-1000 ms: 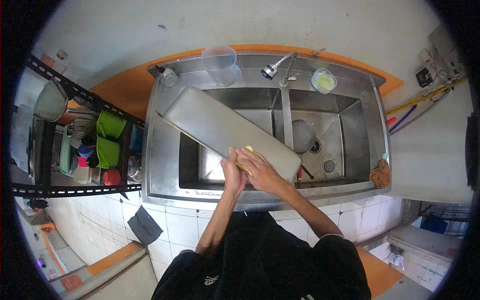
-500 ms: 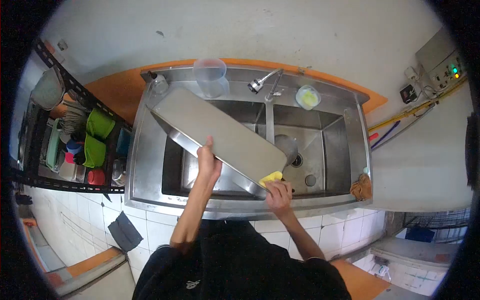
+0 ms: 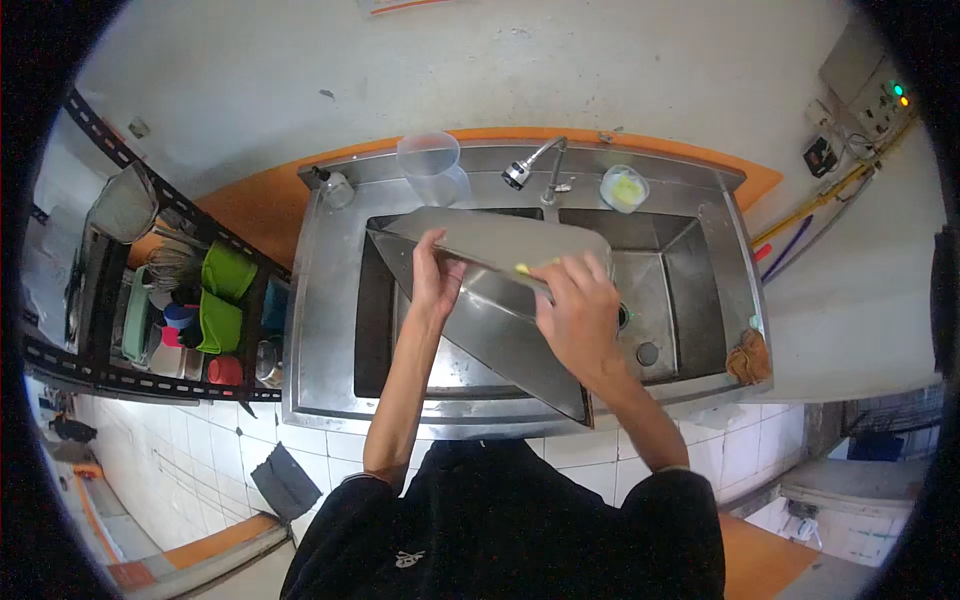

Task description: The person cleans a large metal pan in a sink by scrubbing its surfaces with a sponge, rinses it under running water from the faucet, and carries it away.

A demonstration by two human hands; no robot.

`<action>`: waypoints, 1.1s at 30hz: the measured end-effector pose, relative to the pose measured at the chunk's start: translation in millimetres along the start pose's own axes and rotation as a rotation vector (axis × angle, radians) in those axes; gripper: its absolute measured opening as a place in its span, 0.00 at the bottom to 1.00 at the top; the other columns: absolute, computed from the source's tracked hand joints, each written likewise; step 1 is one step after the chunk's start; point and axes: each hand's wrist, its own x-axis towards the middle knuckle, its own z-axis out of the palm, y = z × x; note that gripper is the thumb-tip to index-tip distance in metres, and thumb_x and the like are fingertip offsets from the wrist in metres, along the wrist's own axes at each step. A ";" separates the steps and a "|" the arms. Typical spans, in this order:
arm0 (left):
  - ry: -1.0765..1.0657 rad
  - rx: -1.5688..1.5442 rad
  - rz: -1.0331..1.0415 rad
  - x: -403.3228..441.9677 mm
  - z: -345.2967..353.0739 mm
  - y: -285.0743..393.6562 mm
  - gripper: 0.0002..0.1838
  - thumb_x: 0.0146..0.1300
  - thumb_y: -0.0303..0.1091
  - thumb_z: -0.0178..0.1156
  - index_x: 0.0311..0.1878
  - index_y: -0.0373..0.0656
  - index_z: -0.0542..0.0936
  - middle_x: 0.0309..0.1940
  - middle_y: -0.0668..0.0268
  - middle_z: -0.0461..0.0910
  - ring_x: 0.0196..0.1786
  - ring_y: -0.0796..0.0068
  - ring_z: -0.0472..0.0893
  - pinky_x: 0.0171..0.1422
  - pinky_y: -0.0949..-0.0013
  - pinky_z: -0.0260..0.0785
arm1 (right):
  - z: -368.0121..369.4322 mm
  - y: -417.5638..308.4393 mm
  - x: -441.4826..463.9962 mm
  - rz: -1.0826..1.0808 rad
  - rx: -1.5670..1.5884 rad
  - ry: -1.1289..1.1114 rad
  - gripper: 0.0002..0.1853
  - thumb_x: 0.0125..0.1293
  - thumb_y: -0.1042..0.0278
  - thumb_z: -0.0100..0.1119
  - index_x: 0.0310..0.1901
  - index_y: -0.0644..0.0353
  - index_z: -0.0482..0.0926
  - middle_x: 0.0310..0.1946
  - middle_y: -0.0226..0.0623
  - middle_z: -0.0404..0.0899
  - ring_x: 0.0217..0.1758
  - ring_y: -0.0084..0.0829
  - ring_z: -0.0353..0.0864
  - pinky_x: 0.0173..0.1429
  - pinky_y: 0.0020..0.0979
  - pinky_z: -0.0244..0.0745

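Observation:
A long metal pan (image 3: 500,236) is tilted on its side over the double sink (image 3: 660,330). Its flat grey face points up and back, and a shiny side faces me. My left hand (image 3: 436,278) grips the pan's near edge, thumb on top. A bit of yellow sponge (image 3: 522,268) shows under the fingers of my right hand (image 3: 580,308), which presses it on the pan's edge right of centre. Most of the sponge is hidden by that hand.
Behind the sink stand a clear plastic jug (image 3: 432,170), a pump bottle (image 3: 336,190), a faucet (image 3: 535,168) and a small tub (image 3: 625,190). A brown cloth (image 3: 747,358) lies at the right rim. A dish rack (image 3: 170,300) stands at left.
The pan has tipped, its grey face turning away and its shiny side coming into view. My right hand has moved up along the edge with the sponge; my left hand still holds the pan.

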 end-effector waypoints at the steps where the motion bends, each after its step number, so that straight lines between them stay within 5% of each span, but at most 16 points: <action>1: -0.079 -0.006 0.003 -2.4 3.9 -1.5 0.20 0.63 0.46 0.49 0.47 0.37 0.72 0.42 0.60 0.77 0.41 0.68 0.79 0.47 0.66 0.73 | 3.2 0.4 8.8 0.017 -0.030 -0.060 0.15 0.39 0.80 0.63 0.34 0.60 0.77 0.28 0.39 0.72 0.36 0.43 0.73 0.39 0.39 0.70; 5: -0.378 0.019 -0.116 -62.1 29.1 -54.5 0.35 0.65 0.64 0.37 0.59 0.43 0.67 0.56 0.57 0.71 0.55 0.64 0.75 0.61 0.62 0.65 | 30.7 9.1 39.3 0.025 -0.148 -0.216 0.10 0.46 0.77 0.58 0.34 0.62 0.77 0.33 0.42 0.73 0.40 0.44 0.74 0.40 0.38 0.73; 6: -0.484 -0.082 -0.153 -81.3 30.1 -67.3 0.29 0.67 0.53 0.46 0.64 0.43 0.60 0.59 0.58 0.67 0.59 0.65 0.71 0.61 0.62 0.65 | 44.2 12.7 40.6 0.010 -0.158 -0.218 0.10 0.46 0.77 0.58 0.34 0.62 0.77 0.33 0.42 0.73 0.40 0.44 0.74 0.40 0.38 0.73; 8: -0.520 0.481 -0.012 -116.5 35.1 -82.4 0.31 0.65 0.36 0.54 0.67 0.42 0.53 0.60 0.58 0.64 0.61 0.67 0.67 0.62 0.64 0.64 | 71.8 19.5 39.8 0.027 -0.175 -0.153 0.10 0.45 0.77 0.59 0.33 0.64 0.76 0.34 0.45 0.74 0.41 0.47 0.74 0.42 0.43 0.72; 13: -0.411 0.494 0.074 -137.8 42.2 -85.1 0.31 0.64 0.28 0.53 0.67 0.39 0.53 0.62 0.57 0.61 0.62 0.69 0.66 0.63 0.65 0.61 | 100.7 14.8 49.6 0.112 -0.167 -0.199 0.06 0.42 0.78 0.60 0.26 0.65 0.76 0.26 0.48 0.76 0.32 0.51 0.78 0.35 0.47 0.73; 16: -0.360 0.557 0.266 -124.8 19.4 -103.3 0.31 0.61 0.24 0.53 0.65 0.36 0.52 0.52 0.56 0.69 0.55 0.67 0.72 0.49 0.66 0.70 | 106.4 12.7 54.8 0.168 -0.162 -0.192 0.04 0.43 0.77 0.60 0.23 0.66 0.75 0.25 0.50 0.77 0.32 0.53 0.79 0.35 0.48 0.73; 18: -0.085 0.962 0.374 -124.1 14.5 -107.8 0.26 0.61 0.25 0.51 0.61 0.33 0.57 0.35 0.49 0.76 0.39 0.60 0.80 0.37 0.62 0.70 | 109.7 10.2 58.4 0.204 -0.148 -0.221 0.04 0.44 0.77 0.60 0.23 0.66 0.75 0.25 0.51 0.77 0.32 0.54 0.79 0.36 0.47 0.74; 23: 0.113 1.211 0.534 -107.3 -1.1 -72.7 0.13 0.63 0.29 0.49 0.49 0.33 0.68 0.17 0.47 0.72 0.21 0.45 0.75 0.24 0.54 0.61 | 130.2 18.2 73.4 0.333 0.074 -0.246 0.09 0.50 0.69 0.62 0.30 0.66 0.79 0.26 0.50 0.79 0.32 0.51 0.80 0.37 0.46 0.73; 27: 0.143 1.234 0.604 -99.4 -17.4 -17.5 0.08 0.64 0.30 0.50 0.40 0.34 0.73 0.17 0.51 0.72 0.16 0.58 0.72 0.21 0.60 0.59 | 124.8 32.1 71.3 0.335 0.431 -0.369 0.14 0.50 0.62 0.67 0.32 0.65 0.80 0.26 0.46 0.78 0.30 0.46 0.78 0.36 0.42 0.72; 30: 0.172 1.205 0.651 -85.5 -31.4 4.8 0.08 0.64 0.31 0.51 0.37 0.35 0.74 0.15 0.57 0.71 0.13 0.71 0.67 0.20 0.65 0.56 | 133.7 27.0 37.0 0.001 0.434 -0.125 0.14 0.49 0.65 0.67 0.37 0.61 0.81 0.32 0.39 0.72 0.38 0.40 0.74 0.44 0.34 0.70; 33: 0.151 1.076 0.652 -71.6 -53.7 9.1 0.09 0.65 0.33 0.53 0.37 0.35 0.75 0.13 0.68 0.69 0.16 0.85 0.62 0.19 0.72 0.53 | 151.7 18.8 -16.8 -0.280 0.368 -0.172 0.14 0.45 0.70 0.65 0.38 0.55 0.83 0.37 0.37 0.72 0.47 0.41 0.72 0.53 0.41 0.65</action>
